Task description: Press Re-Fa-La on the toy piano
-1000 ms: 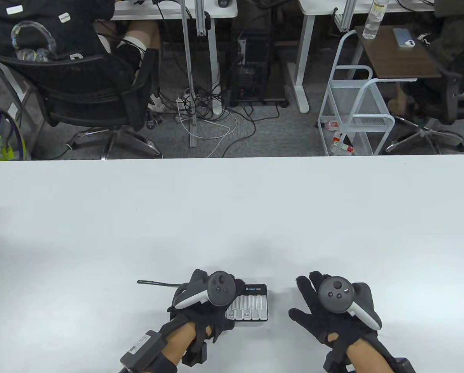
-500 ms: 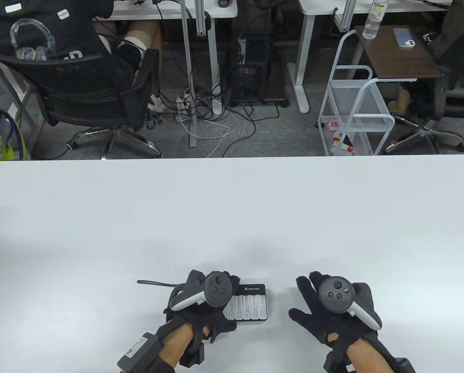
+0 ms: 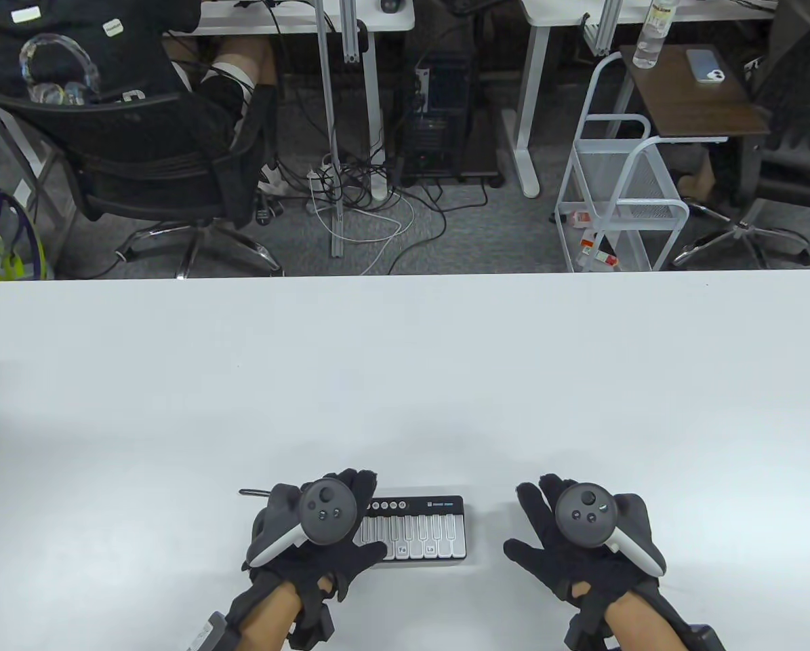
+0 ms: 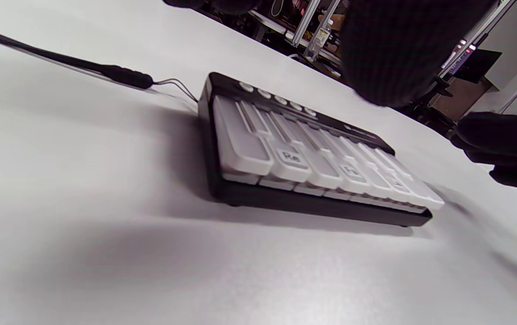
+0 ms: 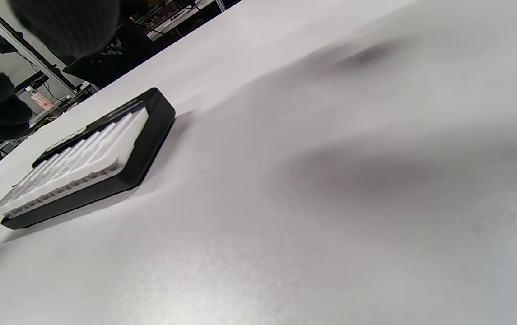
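The toy piano point(image 3: 428, 529) is a small black box with white keys, near the table's front edge. The Fa key point(image 3: 402, 549) and the La key point(image 3: 430, 549) carry labels. The Re key point(image 4: 290, 157) shows in the left wrist view. My left hand point(image 3: 347, 542) lies over the piano's left end, fingers spread, holding nothing. One fingertip point(image 4: 389, 49) hangs above the keys, apart from them. My right hand point(image 3: 547, 536) rests spread on the table to the right of the piano, apart from it. The piano also shows in the right wrist view point(image 5: 91, 158).
A thin black cord point(image 3: 269, 493) runs left from the piano's back left corner. The white table point(image 3: 405, 380) stretches away beyond the hands. Past its far edge are office chairs, desks and a white wire cart point(image 3: 621, 203).
My left hand has moved left, uncovering the piano's top buttons and more of its keys. The right hand has not moved.
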Available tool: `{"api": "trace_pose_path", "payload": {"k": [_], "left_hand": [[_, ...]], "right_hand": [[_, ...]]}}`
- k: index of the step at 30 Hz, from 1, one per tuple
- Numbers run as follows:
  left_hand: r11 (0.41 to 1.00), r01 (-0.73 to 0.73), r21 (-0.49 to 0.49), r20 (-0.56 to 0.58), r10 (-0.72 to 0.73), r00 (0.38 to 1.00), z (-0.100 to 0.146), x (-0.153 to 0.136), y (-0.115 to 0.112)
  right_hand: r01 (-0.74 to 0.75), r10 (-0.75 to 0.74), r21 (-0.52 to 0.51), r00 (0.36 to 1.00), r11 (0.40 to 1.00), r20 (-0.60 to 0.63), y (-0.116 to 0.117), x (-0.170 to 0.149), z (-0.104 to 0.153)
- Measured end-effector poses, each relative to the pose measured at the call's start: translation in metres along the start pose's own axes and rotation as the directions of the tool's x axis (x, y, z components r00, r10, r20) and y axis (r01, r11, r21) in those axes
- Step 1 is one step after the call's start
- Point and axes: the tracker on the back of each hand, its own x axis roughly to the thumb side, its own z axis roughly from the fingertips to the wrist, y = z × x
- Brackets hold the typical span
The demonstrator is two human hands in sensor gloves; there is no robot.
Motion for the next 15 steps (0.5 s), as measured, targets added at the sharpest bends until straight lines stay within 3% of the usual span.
{"api": "trace_pose_path", "payload": {"k": [15], "left_hand": [[1.000, 0.015, 0.027, -0.027, -0.014, 1.000, -0.0076, -0.0111, -0.0079]], "right_hand": [[-0.002, 0.002, 0.012, 1.000, 1.000, -0.013, 0.0020, -0.0009, -0.0007]]}}
